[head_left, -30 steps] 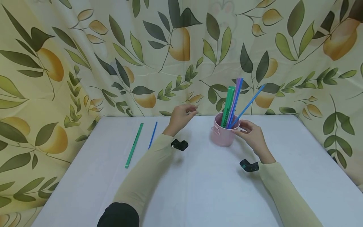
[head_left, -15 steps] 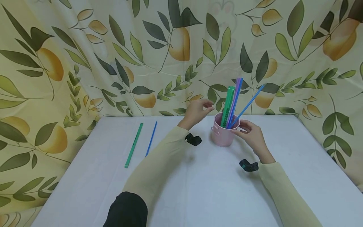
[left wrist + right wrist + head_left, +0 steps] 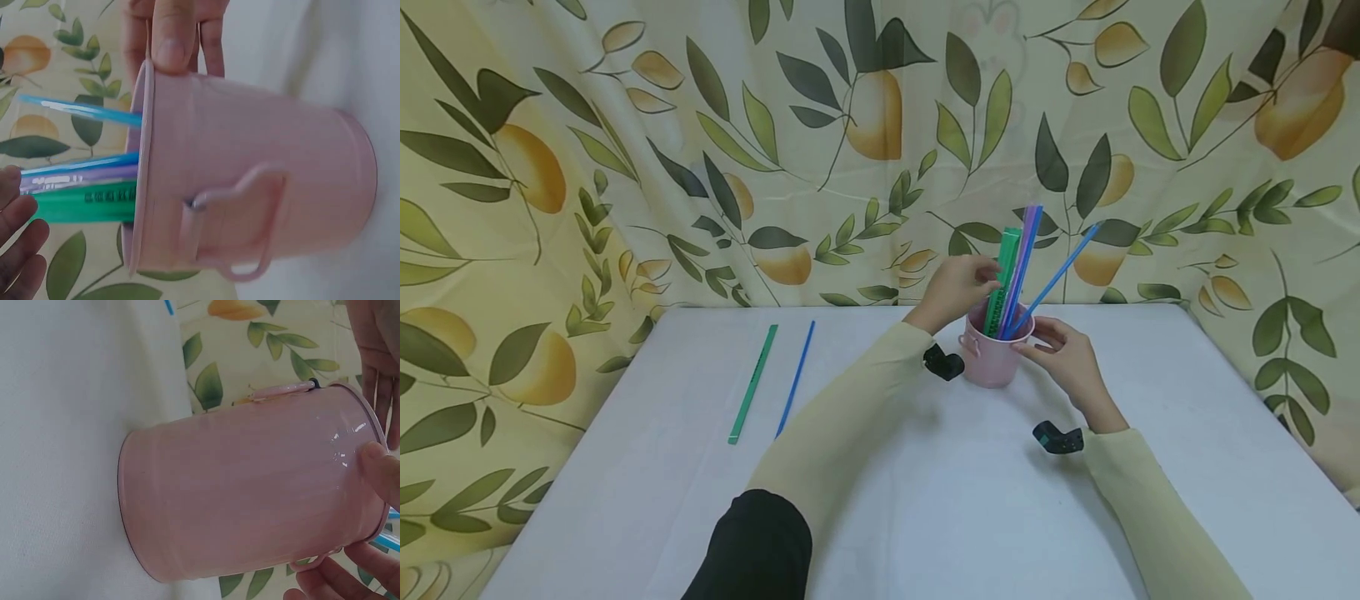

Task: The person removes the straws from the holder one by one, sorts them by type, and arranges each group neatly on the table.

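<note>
A pink metal bucket (image 3: 988, 363) with small side handles stands on the table, holding green flat strips (image 3: 1003, 283) with dark printing, purple and blue sticks (image 3: 1024, 262), and one blue stick (image 3: 1070, 264) leaning right. My right hand (image 3: 1067, 358) grips the bucket's rim, with the thumb (image 3: 380, 465) on the outside near the top and fingers round the side by a handle. My left hand (image 3: 958, 287) is raised at the bucket's left, its loosely bent fingertips right at the green strips. In the left wrist view, those fingers (image 3: 28, 247) are beside the strips' upper ends.
A green strip (image 3: 753, 385) and a thin blue stick (image 3: 795, 379) lie on the left part of the white-covered table (image 3: 970, 500). A curtain (image 3: 700, 150) with leaf and fruit print hangs behind the table's far edge.
My left hand has moved right, from the space left of the bucket up to the green strips. More of the blue stick on the table shows. The right hand and bucket have stayed put.
</note>
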`<state>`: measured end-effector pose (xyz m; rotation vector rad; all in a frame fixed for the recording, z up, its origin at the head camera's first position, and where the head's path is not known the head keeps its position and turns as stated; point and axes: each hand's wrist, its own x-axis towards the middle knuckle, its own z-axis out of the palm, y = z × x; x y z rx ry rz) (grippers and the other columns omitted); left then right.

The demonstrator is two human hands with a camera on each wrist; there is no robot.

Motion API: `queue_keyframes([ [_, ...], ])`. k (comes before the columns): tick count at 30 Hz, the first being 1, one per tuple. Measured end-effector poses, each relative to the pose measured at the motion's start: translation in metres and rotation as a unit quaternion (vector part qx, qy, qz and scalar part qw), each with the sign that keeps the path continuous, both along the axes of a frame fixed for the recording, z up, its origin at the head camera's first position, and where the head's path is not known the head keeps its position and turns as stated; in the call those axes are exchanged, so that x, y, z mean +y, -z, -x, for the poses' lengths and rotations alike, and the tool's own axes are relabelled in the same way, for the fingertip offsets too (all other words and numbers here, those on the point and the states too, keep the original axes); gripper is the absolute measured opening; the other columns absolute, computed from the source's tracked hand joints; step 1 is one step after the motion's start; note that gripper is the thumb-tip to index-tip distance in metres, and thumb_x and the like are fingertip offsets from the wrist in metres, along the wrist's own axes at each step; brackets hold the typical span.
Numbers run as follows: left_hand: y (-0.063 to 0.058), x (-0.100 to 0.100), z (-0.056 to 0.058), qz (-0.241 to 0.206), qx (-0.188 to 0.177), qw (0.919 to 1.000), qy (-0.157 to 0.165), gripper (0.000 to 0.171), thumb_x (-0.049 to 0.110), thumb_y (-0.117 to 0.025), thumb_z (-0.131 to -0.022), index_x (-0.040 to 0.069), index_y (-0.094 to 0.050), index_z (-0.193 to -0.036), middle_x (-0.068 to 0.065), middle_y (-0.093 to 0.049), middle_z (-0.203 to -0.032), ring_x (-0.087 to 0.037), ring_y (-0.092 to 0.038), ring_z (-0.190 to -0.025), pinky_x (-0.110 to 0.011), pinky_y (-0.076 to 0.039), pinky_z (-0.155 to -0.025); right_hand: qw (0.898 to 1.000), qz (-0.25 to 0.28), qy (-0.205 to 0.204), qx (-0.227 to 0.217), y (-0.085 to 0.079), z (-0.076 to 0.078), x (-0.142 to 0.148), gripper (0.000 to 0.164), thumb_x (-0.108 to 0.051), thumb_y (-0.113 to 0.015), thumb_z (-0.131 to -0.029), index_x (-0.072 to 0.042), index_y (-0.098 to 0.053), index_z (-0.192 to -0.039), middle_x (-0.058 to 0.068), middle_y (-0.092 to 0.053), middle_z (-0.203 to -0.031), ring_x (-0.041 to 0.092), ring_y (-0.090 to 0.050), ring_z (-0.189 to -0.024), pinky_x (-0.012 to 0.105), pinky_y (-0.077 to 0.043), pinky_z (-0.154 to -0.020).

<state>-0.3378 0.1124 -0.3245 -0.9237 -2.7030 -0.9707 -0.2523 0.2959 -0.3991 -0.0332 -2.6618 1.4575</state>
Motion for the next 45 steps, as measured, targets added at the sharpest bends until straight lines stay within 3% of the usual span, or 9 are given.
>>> queue_keyframes([
  [13,0.014,0.026,-0.001,0.025,-0.053,0.998,-0.021,0.034,0.024,-0.063,-0.09,0.015,-0.063,-0.123,0.002,-0.07,-0.111,-0.006,-0.066,-0.098,-0.017,-0.053,-0.082,1.0,0.006,-0.004,0.003,0.0,0.0,-0.003,0.07,-0.038,-0.065,-0.086,-0.001,-0.039,-0.14,0.022,-0.045,-0.141,0.036,-0.046,-0.129,0.033,-0.042,-0.097],
  [23,0.018,0.031,0.004,0.051,-0.041,0.9975,-0.027,0.036,0.027,-0.065,-0.089,0.015,-0.063,-0.123,0.003,-0.07,-0.111,-0.006,-0.066,-0.099,-0.017,-0.052,-0.082,1.0,0.006,-0.008,0.008,-0.005,-0.001,-0.003,0.069,-0.036,-0.065,-0.087,-0.001,-0.038,-0.141,0.024,-0.044,-0.141,0.038,-0.045,-0.129,0.034,-0.041,-0.096],
  [32,0.019,0.039,0.001,0.083,-0.031,0.9959,-0.02,0.024,0.025,-0.063,-0.09,0.015,-0.069,-0.111,0.005,-0.071,-0.103,-0.004,-0.066,-0.092,-0.013,-0.051,-0.075,1.0,0.013,-0.003,0.007,-0.003,0.0,-0.002,0.069,-0.037,-0.066,-0.086,-0.001,-0.04,-0.139,0.022,-0.046,-0.14,0.036,-0.046,-0.128,0.027,-0.043,-0.094],
  [41,0.023,0.05,-0.001,0.085,-0.065,0.994,-0.022,0.022,0.027,-0.065,-0.089,0.018,-0.07,-0.109,0.007,-0.07,-0.099,-0.003,-0.064,-0.088,-0.014,-0.05,-0.072,1.0,0.009,-0.009,0.003,-0.004,-0.001,-0.002,0.07,-0.035,-0.066,-0.087,0.001,-0.038,-0.14,0.025,-0.046,-0.139,0.039,-0.046,-0.128,0.03,-0.043,-0.094],
  [45,0.024,0.053,-0.004,0.082,-0.081,0.993,-0.028,0.023,0.025,-0.064,-0.09,0.019,-0.068,-0.111,0.006,-0.07,-0.102,-0.004,-0.064,-0.092,-0.017,-0.051,-0.077,1.0,0.014,-0.01,0.007,-0.003,-0.001,-0.001,0.07,-0.034,-0.066,-0.086,0.002,-0.039,-0.139,0.026,-0.046,-0.138,0.04,-0.046,-0.127,0.021,-0.045,-0.091],
])
